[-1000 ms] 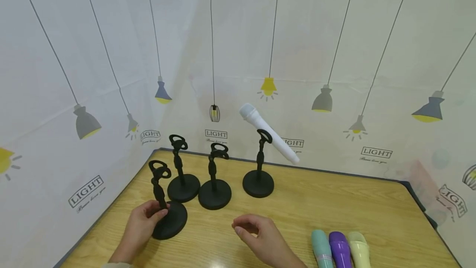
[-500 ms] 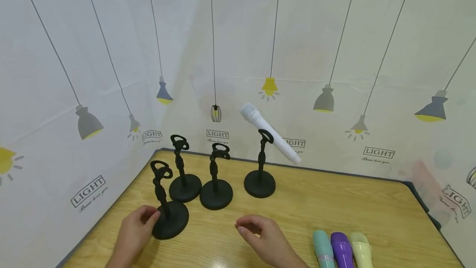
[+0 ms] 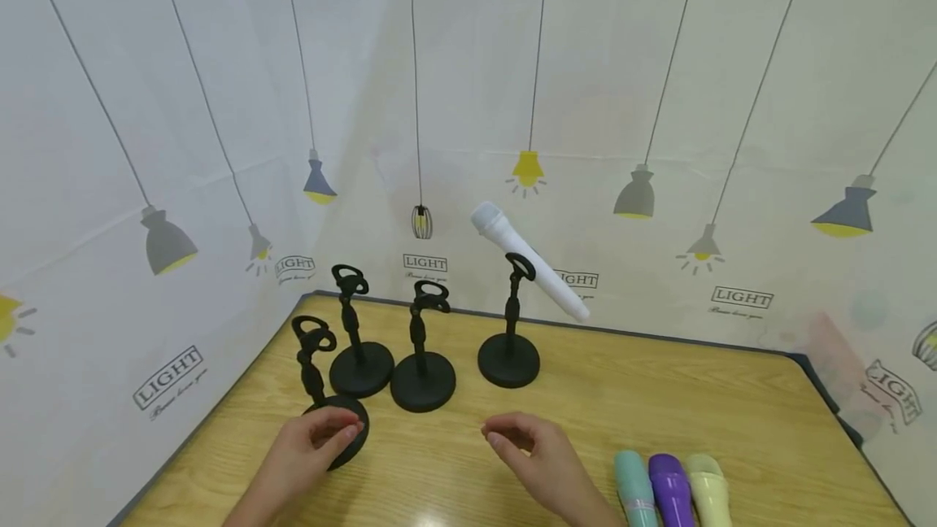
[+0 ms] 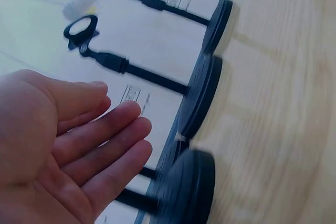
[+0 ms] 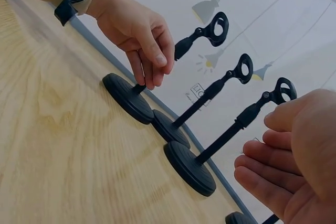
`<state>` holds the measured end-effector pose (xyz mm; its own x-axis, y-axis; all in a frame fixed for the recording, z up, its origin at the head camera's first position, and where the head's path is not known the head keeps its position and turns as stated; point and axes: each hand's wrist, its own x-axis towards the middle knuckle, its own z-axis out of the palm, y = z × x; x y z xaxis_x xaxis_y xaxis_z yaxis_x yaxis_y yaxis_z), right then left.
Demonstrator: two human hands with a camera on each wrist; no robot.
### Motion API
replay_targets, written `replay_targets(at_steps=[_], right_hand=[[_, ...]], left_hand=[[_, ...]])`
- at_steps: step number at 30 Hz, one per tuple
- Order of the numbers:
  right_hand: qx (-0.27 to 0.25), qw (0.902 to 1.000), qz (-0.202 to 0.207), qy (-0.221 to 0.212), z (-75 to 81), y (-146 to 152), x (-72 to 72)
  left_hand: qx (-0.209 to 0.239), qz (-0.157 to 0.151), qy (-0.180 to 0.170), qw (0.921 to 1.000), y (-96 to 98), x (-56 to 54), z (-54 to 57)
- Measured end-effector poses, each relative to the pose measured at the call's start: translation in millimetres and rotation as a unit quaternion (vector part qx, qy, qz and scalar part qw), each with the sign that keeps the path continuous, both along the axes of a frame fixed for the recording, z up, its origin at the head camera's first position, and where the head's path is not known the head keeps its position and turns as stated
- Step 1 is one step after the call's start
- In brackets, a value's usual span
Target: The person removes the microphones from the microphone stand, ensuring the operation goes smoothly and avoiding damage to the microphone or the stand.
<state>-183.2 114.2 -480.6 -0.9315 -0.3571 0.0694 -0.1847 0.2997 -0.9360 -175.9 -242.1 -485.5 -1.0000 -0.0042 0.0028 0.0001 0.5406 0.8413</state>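
My left hand (image 3: 300, 454) hovers in front of the nearest black microphone stand (image 3: 311, 381), overlapping its round base in the head view. Nothing is between its fingers; they are loosely bent in the left wrist view. My right hand (image 3: 545, 462) hangs over the table further right, fingers relaxed and holding nothing. Behind the left hand are a second stand (image 3: 361, 370) at the back left and a third stand (image 3: 423, 382) beside it. Apart from these, the fourth stand (image 3: 508, 362) bears a white microphone (image 3: 545, 275) tilted in its clip.
Three microphones lie side by side at the front right: a teal one (image 3: 634, 482), a purple one (image 3: 669, 485) and a pale yellow one (image 3: 707, 485). A lamp-patterned sheet (image 3: 629, 47) walls off the back and sides of the wooden table (image 3: 659, 381).
My left hand has let go of the nearest stand, drawn back, then moved right across the front of its base. The right hand has shifted slightly right. The stands have stayed put.
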Motion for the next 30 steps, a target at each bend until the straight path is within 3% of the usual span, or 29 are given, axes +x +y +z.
replay_targets(at_steps=[9, 20, 30], right_hand=[[-0.019, 0.9960, -0.083, 0.027, 8.3, 18.9, -7.4], [-0.034, 0.9866, -0.151, 0.052, 11.2, 36.5, -19.1], [-0.009, 0.9807, -0.184, 0.066, 21.2, 57.9, -30.9]], left_hand=[[0.069, -0.124, -0.007, 0.9898, 30.3, -10.1, 5.8], [0.082, -0.184, 0.001, 0.9795, 70.0, -34.4, -3.8], [0.075, -0.229, 0.012, 0.9705, 114.5, -58.3, -9.4]])
